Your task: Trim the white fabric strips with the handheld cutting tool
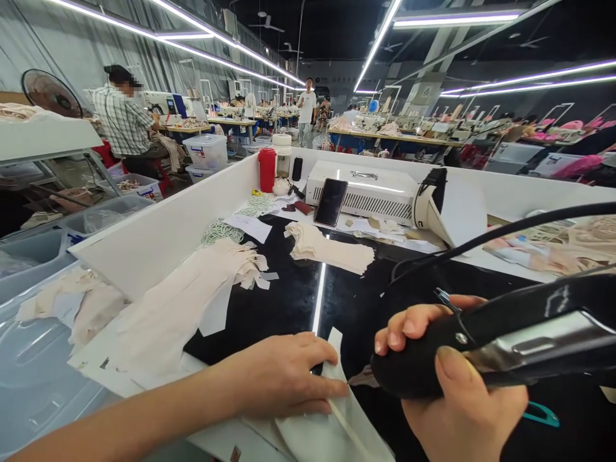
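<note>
My left hand [283,375] is at the lower middle, its fingers closed over a pale fabric piece [312,430] at the front edge of the black work surface [283,308]. A strip of that piece sticks up beyond my fingertips. My right hand [462,404] is wrapped round a black corded hand tool [409,366] with a metal lever along its side. Its thin pointed tip [362,377] is close to my left fingertips, by the fabric edge; I cannot tell whether it touches. A stack of pale fabric pieces [178,301] lies left of my hands, and a smaller stack [332,247] lies ahead.
White side panels [158,224] enclose the table. At the back are a phone [331,200], a white vented box [360,186] and a red cup [266,170]. The tool's black cable [520,224] arches at right. A teal clip-like object [541,414] lies beside my right hand.
</note>
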### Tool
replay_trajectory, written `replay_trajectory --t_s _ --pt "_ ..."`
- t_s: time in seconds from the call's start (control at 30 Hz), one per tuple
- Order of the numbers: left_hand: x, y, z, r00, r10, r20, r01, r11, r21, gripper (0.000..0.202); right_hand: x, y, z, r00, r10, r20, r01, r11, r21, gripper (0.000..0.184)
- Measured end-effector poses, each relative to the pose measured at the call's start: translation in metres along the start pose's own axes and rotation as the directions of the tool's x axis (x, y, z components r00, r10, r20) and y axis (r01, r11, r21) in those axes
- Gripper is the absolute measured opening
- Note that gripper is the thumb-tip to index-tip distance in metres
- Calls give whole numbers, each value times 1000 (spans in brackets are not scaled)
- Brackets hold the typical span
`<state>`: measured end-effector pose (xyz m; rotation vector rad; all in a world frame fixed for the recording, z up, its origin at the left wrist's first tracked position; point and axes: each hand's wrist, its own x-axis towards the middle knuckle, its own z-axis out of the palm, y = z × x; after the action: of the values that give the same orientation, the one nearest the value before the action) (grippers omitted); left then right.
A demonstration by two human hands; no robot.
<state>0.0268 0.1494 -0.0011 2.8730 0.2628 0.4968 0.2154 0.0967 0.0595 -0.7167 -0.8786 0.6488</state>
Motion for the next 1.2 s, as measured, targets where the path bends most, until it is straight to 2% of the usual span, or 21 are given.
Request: replay_trajectory --t_s 0.13,0.3,0.5,0.7,0.93,1.2 --pt "1 0 2 1000 -2 -9 1 1000 -11 28 2 0 0 1000 17 11 -17 1000 -11 31" --pt "1 -1 5 1000 12 -21 -13 1000 -20 25 4 6 -2 1000 -5 4 5 1000 -7 36" --pt "0 0 6 1000 -15 -16 15 1000 -8 26 7 8 0 999 31 -13 -31 999 -40 34" --pt "0 0 6 999 -24 -27 24 1000 -10 26 11 11 0 1000 -2 -26 2 1000 -12 41" --pt "1 0 8 999 -28 -40 27 999 -23 27 13 16 2 1000 6 -10 -7 999 -36 37" --pt "1 1 6 999 -35 -34 34 999 -14 26 20 15 -2 1000 -14 -28 14 1000 -1 40"
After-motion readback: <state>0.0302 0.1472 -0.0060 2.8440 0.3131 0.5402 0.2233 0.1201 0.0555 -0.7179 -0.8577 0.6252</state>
